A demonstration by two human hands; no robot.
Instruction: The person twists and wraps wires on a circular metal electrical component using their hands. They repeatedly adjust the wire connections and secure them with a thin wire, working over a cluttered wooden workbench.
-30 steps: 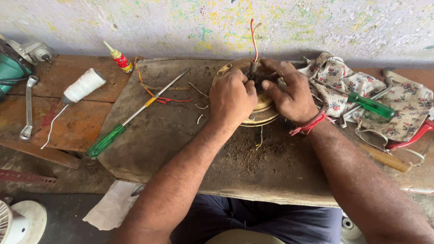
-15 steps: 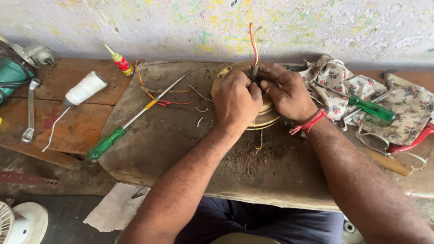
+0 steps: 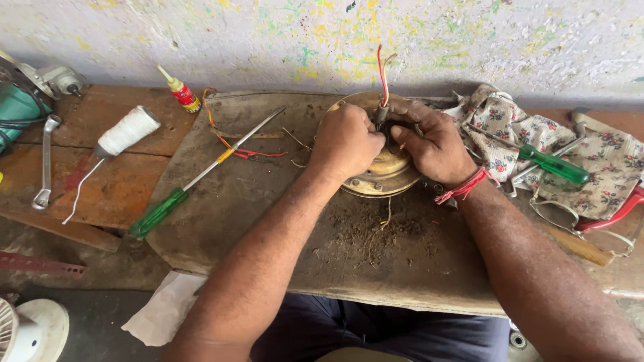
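**Mia:** Hands first, please; where are they?

**Sam:** Both sit on a round metal motor part (image 3: 382, 175); it is dull gold and lies flat on a dirty brown board (image 3: 268, 221), near the back, close to the painted wall (image 3: 322, 33). The left hand (image 3: 345, 141) is curled tight into a fist on top of it; the fingers are tucked under, so I cannot tell what they pinch. The right hand (image 3: 436, 146) is bent too, and its fingertips press near a short dark tube (image 3: 381, 114) in the middle.

**Mia:** What comes out of the tube?

**Sam:** Thin wires (image 3: 382, 70); one is red and one is pale, and they stick straight up between the two hands.

**Mia:** Anything on the wrist?

**Sam:** Yes; a red thread band (image 3: 463, 188) is tied on the right wrist.

**Mia:** What lies on the left side?

**Sam:** A long screwdriver (image 3: 201, 177) with a green handle rests slanted on the board, well apart from the hands; past it are a white spool of thread (image 3: 127, 131), a small glue bottle (image 3: 180, 90) with a yellow tip, and a spanner (image 3: 45, 161) on the wooden bench.

**Mia:** And the right side?

**Sam:** A flowery cloth (image 3: 604, 161); a second green screwdriver (image 3: 553, 165) lies on it, and red-handled pliers (image 3: 620, 209) sit near the edge.
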